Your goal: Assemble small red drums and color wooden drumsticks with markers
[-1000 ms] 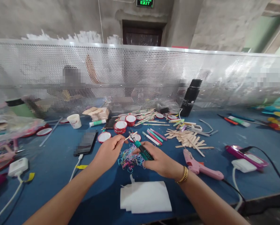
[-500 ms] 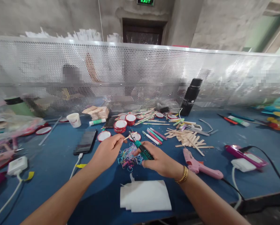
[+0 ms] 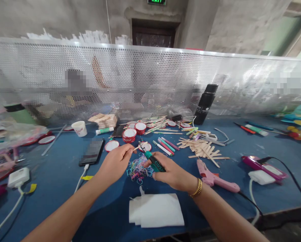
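My left hand (image 3: 115, 163) pinches a thin wooden stick (image 3: 140, 146) that points to the right. My right hand (image 3: 172, 174) grips a green and black pen-shaped tool (image 3: 152, 160), its tip touching the stick. Both hands hover over a small heap of coloured rubber bands (image 3: 138, 168) on the blue table (image 3: 51, 181). A folded white cloth (image 3: 156, 210) lies just in front of my hands.
A pink glue gun (image 3: 214, 178) lies right of my hand, with a pile of wooden sticks (image 3: 203, 149) behind it. Red-rimmed round lids (image 3: 129, 134), coloured sticks (image 3: 165, 146), a phone (image 3: 92, 152) and a black bottle (image 3: 203, 104) stand before the perforated screen (image 3: 150, 80).
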A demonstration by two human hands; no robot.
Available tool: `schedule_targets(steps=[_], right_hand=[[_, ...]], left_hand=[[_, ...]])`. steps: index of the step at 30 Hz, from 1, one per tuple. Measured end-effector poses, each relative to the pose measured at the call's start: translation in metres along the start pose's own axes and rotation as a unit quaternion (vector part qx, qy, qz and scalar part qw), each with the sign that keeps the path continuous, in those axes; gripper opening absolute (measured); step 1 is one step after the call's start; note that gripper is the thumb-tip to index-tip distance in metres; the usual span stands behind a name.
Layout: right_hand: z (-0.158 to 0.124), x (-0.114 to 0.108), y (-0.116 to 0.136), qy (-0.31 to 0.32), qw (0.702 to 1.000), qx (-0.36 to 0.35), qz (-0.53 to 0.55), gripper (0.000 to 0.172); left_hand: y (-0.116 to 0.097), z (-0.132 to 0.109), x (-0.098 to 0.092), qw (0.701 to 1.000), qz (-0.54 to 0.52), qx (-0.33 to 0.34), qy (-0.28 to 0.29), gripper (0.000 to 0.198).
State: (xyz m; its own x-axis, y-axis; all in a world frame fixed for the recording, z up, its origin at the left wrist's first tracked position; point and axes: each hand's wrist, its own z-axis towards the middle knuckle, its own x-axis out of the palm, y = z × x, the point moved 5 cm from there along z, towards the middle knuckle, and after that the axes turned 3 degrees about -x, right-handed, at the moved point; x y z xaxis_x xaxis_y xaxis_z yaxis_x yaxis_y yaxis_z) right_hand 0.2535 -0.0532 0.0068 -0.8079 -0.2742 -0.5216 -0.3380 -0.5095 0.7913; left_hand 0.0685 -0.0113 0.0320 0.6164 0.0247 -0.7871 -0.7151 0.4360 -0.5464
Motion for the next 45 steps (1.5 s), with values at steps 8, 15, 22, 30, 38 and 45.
schedule_targets(steps=[8,15,22,30,38,45], right_hand=[[-0.001,0.001,-0.002,-0.006,1.000,-0.003,-0.027,0.033],[-0.002,0.003,-0.018,-0.041,0.997,0.054,0.038,0.069],[-0.002,0.000,-0.013,-0.009,0.992,0.074,0.105,0.059],[-0.002,0.000,-0.002,-0.012,0.989,0.091,0.118,0.062],[-0.004,-0.003,-0.008,-0.004,0.986,0.132,0.105,0.047],[-0.004,0.005,-0.008,0.004,0.976,0.130,0.177,0.043]], left_hand=[[-0.001,-0.001,0.000,1.000,0.007,0.014,-0.002,0.029],[-0.001,0.000,0.002,1.000,0.020,0.020,-0.005,0.025],[-0.013,-0.005,0.002,0.984,0.147,0.088,-0.039,0.025],[-0.013,-0.006,0.001,0.979,0.165,0.102,-0.067,0.030],[-0.015,-0.006,-0.003,0.978,0.167,0.115,-0.058,0.028],[-0.023,-0.012,-0.003,0.952,0.269,0.121,-0.078,0.028]])
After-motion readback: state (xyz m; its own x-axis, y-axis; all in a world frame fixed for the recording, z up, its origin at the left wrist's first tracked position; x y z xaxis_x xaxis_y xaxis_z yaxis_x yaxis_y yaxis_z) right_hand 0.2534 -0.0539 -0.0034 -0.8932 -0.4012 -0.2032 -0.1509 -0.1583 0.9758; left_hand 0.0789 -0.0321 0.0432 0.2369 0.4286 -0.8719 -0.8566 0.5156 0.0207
